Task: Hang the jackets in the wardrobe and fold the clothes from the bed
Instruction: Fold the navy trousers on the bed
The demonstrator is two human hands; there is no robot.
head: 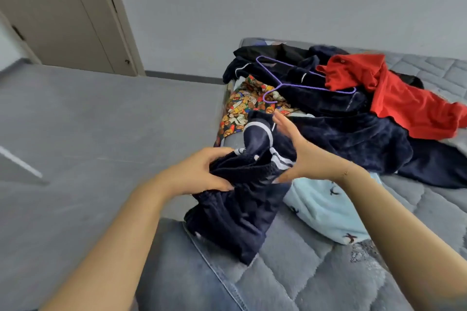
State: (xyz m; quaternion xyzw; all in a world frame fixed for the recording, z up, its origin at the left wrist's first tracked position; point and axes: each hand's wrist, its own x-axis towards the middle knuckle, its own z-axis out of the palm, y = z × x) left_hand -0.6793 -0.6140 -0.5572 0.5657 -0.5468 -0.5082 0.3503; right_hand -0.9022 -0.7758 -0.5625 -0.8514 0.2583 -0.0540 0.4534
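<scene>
Clothes pile (353, 108) behind; bare floor (101, 121) leftward.

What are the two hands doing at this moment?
Left hand: fingers curled, gripping the navy garment.
Right hand: fingers straight, open, palm against the same navy garment.

We see a dark navy garment (242, 207) with white stripes bunched above the near left edge of the bed (303, 283), its lower part hanging to the mattress. A pale blue printed piece (326, 212) lies just beside it. Toward the far left corner sits a pile: navy jackets (353, 134), a red garment (404, 101), a cartoon-print cloth (242, 108) and a purple hanger (303, 83) on top.
</scene>
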